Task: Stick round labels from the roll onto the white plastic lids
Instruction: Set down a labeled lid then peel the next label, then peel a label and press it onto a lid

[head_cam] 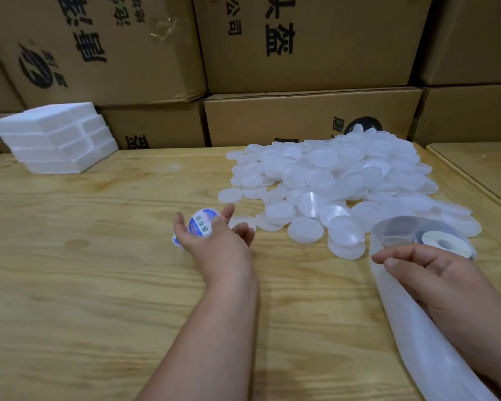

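labelled lid (200,224) on loose-fingered left hand (214,240), right hand (434,273) grip pinching label strip (411,322), roll (443,241) half hidden

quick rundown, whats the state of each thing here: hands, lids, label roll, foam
left hand: open, labelled lid resting on its fingers
labelled lid: blue and white label on, held above the table
pile of lids: unlabelled, heaped loose on the table
label roll: partly unwound, backing strip trailing toward the person
right hand: holding the backing strip
foam blocks: stacked, untouched
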Tool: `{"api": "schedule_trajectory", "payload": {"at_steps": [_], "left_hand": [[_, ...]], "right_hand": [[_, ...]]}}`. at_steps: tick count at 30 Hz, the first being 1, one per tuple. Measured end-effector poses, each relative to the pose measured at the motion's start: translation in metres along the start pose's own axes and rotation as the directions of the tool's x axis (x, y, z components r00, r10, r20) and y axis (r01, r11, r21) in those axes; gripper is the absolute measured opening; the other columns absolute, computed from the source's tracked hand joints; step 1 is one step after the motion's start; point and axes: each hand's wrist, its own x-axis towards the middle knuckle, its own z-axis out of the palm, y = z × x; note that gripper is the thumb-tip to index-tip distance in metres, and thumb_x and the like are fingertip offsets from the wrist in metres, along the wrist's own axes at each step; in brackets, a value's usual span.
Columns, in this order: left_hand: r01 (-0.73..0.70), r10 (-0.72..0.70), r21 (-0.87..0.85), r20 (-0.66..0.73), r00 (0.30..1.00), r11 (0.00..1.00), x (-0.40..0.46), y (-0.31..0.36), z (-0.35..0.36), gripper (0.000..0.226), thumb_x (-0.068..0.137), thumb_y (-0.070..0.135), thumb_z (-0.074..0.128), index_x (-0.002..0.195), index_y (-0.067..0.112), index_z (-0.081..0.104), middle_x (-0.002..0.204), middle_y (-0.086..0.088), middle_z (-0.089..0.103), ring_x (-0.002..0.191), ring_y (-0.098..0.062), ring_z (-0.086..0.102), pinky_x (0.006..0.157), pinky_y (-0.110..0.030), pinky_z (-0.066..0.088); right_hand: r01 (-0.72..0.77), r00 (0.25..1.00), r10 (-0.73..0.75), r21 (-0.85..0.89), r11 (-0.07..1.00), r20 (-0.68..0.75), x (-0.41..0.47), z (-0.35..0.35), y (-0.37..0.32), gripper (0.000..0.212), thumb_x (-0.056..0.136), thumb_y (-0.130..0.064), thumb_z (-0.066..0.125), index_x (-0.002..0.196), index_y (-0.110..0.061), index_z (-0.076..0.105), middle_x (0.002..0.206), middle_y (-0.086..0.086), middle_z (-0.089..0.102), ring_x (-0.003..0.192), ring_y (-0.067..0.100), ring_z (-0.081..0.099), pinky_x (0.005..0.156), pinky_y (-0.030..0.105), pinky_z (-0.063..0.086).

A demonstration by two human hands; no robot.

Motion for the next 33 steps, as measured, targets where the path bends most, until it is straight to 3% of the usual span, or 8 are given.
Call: {"api": "schedule_trajectory", "payload": {"at_steps": [10, 14, 16, 18, 21, 24, 28, 33], "left_hand": [[0.019, -0.019, 0.008, -0.018, 1.0, 1.0, 0.008, 0.01, -0.007, 0.074, 0.106, 0.03, 0.048, 0.153, 0.057, -0.001, 0.09, 0.002, 0.08, 0.061, -0.014, 0.072, 0.053, -0.024, 0.054], [-0.131, 0.107, 0.28, 0.098, 0.989, 0.951, 0.001, 0.006, -0.007, 0.039, 0.102, 0.031, 0.051, 0.137, 0.044, 0.039, 0.076, 0.008, 0.077, 0.048, -0.009, 0.055, 0.045, -0.023, 0.044], [-0.279, 0.201, 0.413, 0.223, 0.954, 0.867, -0.006, 0.004, -0.006, 0.019, 0.101, 0.026, 0.053, 0.114, 0.04, 0.055, 0.072, 0.009, 0.073, 0.055, -0.005, 0.057, 0.052, -0.019, 0.045], [-0.44, 0.249, 0.574, 0.382, 0.89, 0.69, -0.01, 0.0, -0.007, 0.02, 0.098, 0.021, 0.056, 0.102, 0.04, 0.061, 0.084, 0.016, 0.07, 0.08, 0.0, 0.062, 0.07, -0.019, 0.047], [-0.594, 0.191, 0.737, 0.564, 0.803, 0.322, -0.015, -0.005, -0.008, 0.032, 0.094, 0.017, 0.058, 0.119, 0.035, 0.064, 0.12, 0.018, 0.062, 0.123, -0.009, 0.052, 0.101, -0.031, 0.043], [-0.579, 0.072, 0.811, 0.574, 0.816, 0.085, -0.015, -0.005, -0.009, 0.049, 0.091, 0.02, 0.057, 0.138, 0.032, 0.055, 0.132, 0.009, 0.06, 0.133, -0.018, 0.048, 0.107, -0.044, 0.041], [-0.527, 0.041, 0.849, 0.525, 0.85, 0.034, -0.019, -0.004, -0.008, 0.049, 0.089, 0.025, 0.055, 0.136, 0.037, 0.054, 0.124, 0.008, 0.063, 0.123, -0.023, 0.051, 0.103, -0.042, 0.043], [-0.497, 0.035, 0.867, 0.498, 0.867, -0.032, -0.019, -0.004, -0.009, 0.06, 0.087, 0.032, 0.059, 0.144, 0.041, 0.043, 0.147, 0.006, 0.043, 0.136, -0.025, 0.03, 0.113, -0.039, 0.023]], "right_hand": [[0.007, 1.0, -0.007, -0.024, 1.0, 0.001, -0.002, -0.001, -0.002, 0.018, 0.093, -0.014, 0.064, 0.088, -0.02, 0.08, 0.05, -0.004, 0.031, 0.043, 0.009, 0.026, 0.039, 0.017, 0.025], [0.023, 0.999, -0.024, -0.027, 0.999, -0.022, -0.002, -0.002, 0.001, 0.017, 0.093, -0.015, 0.064, 0.09, -0.02, 0.08, 0.052, -0.001, 0.033, 0.045, 0.011, 0.028, 0.041, 0.018, 0.025], [0.057, 0.994, -0.058, -0.013, 0.998, -0.097, -0.003, -0.002, 0.002, 0.015, 0.094, -0.016, 0.064, 0.091, -0.02, 0.078, 0.052, -0.002, 0.04, 0.044, 0.011, 0.033, 0.04, 0.016, 0.03], [0.111, 0.979, -0.122, -0.073, 0.991, -0.162, -0.003, -0.003, 0.004, 0.01, 0.094, -0.019, 0.067, 0.092, -0.022, 0.077, 0.053, -0.007, 0.05, 0.044, 0.009, 0.04, 0.041, 0.015, 0.036], [0.149, 0.968, -0.174, -0.146, 0.978, -0.178, -0.003, -0.002, 0.002, 0.006, 0.091, -0.024, 0.07, 0.091, -0.028, 0.075, 0.057, -0.009, 0.057, 0.046, 0.005, 0.047, 0.043, 0.014, 0.04], [0.143, 0.964, -0.178, -0.179, 0.973, -0.197, -0.003, -0.001, 0.001, 0.008, 0.09, -0.025, 0.07, 0.089, -0.032, 0.073, 0.06, -0.008, 0.061, 0.048, 0.005, 0.052, 0.047, 0.015, 0.045], [0.117, 0.959, -0.162, -0.197, 0.973, -0.231, -0.005, -0.002, 0.001, 0.007, 0.092, -0.031, 0.068, 0.089, -0.03, 0.073, 0.056, -0.004, 0.056, 0.048, 0.017, 0.047, 0.058, 0.028, 0.044], [0.083, 0.961, -0.132, -0.202, 0.976, -0.242, -0.006, -0.003, 0.0, 0.016, 0.095, -0.035, 0.066, 0.083, -0.027, 0.074, 0.053, -0.002, 0.053, 0.045, 0.016, 0.043, 0.061, 0.03, 0.042]]}}
